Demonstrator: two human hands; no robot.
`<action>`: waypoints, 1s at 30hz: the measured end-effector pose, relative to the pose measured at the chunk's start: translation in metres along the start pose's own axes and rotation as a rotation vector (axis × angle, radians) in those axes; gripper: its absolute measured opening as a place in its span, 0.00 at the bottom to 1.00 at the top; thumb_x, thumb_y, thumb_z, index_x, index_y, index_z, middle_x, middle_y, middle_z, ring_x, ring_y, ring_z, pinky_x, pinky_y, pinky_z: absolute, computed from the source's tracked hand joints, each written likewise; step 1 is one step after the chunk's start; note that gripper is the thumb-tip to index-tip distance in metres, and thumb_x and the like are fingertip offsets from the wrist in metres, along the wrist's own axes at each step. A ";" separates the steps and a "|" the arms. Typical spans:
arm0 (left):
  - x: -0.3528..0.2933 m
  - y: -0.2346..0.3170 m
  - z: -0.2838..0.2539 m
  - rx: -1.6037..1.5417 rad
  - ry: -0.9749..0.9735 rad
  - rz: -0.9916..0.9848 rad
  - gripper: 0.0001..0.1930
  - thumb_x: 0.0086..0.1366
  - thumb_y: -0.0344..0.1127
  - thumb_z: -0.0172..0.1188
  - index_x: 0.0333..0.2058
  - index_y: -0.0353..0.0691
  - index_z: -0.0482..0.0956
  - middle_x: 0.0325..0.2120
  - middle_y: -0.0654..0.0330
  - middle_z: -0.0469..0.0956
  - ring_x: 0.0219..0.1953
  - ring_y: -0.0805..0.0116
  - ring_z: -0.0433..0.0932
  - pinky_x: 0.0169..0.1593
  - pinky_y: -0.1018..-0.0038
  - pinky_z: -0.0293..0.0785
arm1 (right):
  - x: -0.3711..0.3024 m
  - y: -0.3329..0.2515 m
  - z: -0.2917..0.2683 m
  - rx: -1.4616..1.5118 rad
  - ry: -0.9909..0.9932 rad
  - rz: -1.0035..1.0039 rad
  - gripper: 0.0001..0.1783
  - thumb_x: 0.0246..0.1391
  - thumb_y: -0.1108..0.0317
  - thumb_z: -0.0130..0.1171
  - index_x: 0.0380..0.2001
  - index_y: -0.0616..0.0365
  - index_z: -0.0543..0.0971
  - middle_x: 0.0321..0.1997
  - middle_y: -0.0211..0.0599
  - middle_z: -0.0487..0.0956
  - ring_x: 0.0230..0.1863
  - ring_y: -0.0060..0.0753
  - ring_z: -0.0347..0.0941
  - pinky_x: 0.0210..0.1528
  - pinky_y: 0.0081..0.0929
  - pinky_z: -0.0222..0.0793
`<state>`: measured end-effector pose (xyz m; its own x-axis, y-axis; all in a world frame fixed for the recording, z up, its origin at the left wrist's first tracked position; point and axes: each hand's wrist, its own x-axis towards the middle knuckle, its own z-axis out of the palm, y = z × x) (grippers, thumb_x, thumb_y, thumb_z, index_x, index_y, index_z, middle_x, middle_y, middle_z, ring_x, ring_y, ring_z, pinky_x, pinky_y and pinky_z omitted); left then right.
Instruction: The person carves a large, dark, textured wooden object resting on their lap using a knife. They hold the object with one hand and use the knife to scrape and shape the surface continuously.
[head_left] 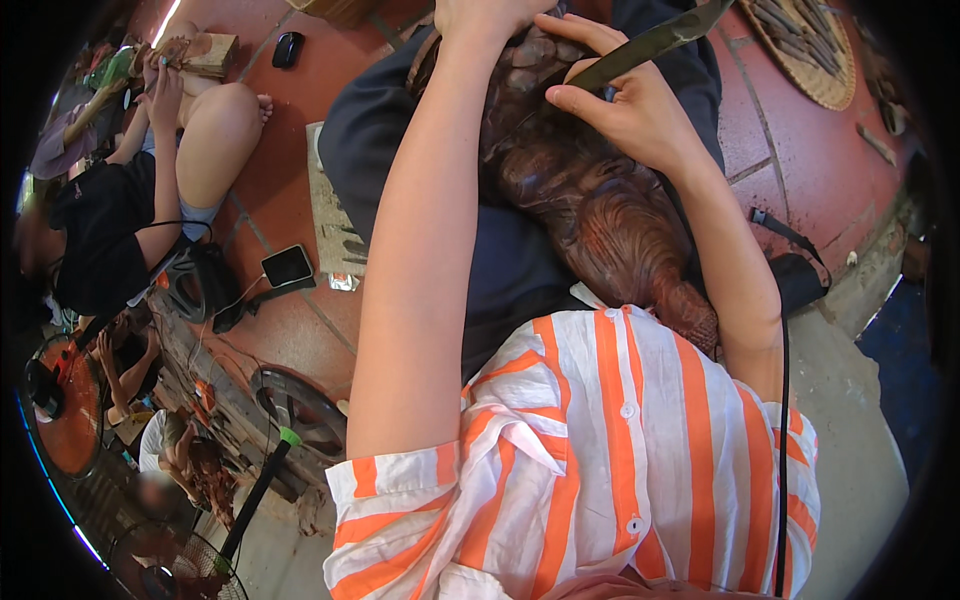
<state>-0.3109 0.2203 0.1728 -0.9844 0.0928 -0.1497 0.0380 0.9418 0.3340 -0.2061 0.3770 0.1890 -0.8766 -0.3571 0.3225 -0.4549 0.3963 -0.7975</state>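
The biggest thing before us is the dark brown wooden carving (580, 190), lying across our lap on the dark trousers (400, 130), running from the top of the picture down to the hem of our orange-and-white striped shirt (600, 440). We judge the carving well advanced: its upper part already shows rounded, scale-like lumps, the middle is smooth and glossy, and the lower end near the shirt carries fine ridged lines, though we cannot tell how much detail is left to cut, since our arms cover part of it. Our left hand (490, 18) reaches to the far end of the wood at the top edge; most of it is cut off by the frame, so we cannot tell how its fingers are set. Our right hand (625, 105) rests on the carving with fingers curled narrowly around a long flat blade (655, 42), whose tip points toward the upper right. As for containers, a shallow woven basket (838, 88) sits on the red tiled floor (800, 160) at the upper right, holding dark slender pieces that may be tools; they are too small to name. A phone (288, 265) lies on the tiles to our left, near another seated person.
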 end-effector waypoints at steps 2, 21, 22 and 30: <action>0.000 -0.001 0.000 0.000 0.006 0.014 0.30 0.51 0.62 0.58 0.32 0.35 0.84 0.29 0.44 0.81 0.36 0.51 0.82 0.42 0.61 0.77 | -0.002 -0.002 0.003 -0.107 0.016 -0.060 0.12 0.45 0.61 0.66 0.27 0.59 0.81 0.58 0.34 0.73 0.60 0.44 0.66 0.63 0.39 0.55; 0.000 -0.006 0.003 0.030 0.045 0.013 0.30 0.51 0.62 0.59 0.30 0.35 0.83 0.27 0.44 0.81 0.34 0.51 0.82 0.40 0.60 0.78 | 0.002 -0.012 0.000 0.027 -0.058 0.087 0.09 0.46 0.68 0.65 0.26 0.62 0.79 0.58 0.36 0.72 0.57 0.37 0.67 0.58 0.33 0.61; -0.002 -0.008 0.003 0.031 0.043 0.015 0.30 0.51 0.62 0.59 0.30 0.35 0.83 0.27 0.44 0.81 0.34 0.51 0.82 0.40 0.60 0.78 | 0.002 -0.013 -0.001 0.093 -0.082 0.138 0.09 0.47 0.67 0.65 0.24 0.63 0.78 0.60 0.36 0.72 0.59 0.36 0.65 0.60 0.33 0.59; -0.001 -0.001 0.004 0.013 0.055 0.036 0.29 0.51 0.62 0.59 0.30 0.36 0.84 0.27 0.45 0.81 0.33 0.51 0.82 0.40 0.60 0.78 | -0.002 -0.012 0.004 0.020 -0.048 0.096 0.09 0.48 0.69 0.64 0.23 0.64 0.77 0.61 0.35 0.71 0.62 0.35 0.64 0.63 0.33 0.57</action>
<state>-0.3098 0.2202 0.1686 -0.9903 0.1087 -0.0865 0.0750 0.9424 0.3261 -0.1979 0.3696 0.1962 -0.9070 -0.3591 0.2198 -0.3658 0.4139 -0.8336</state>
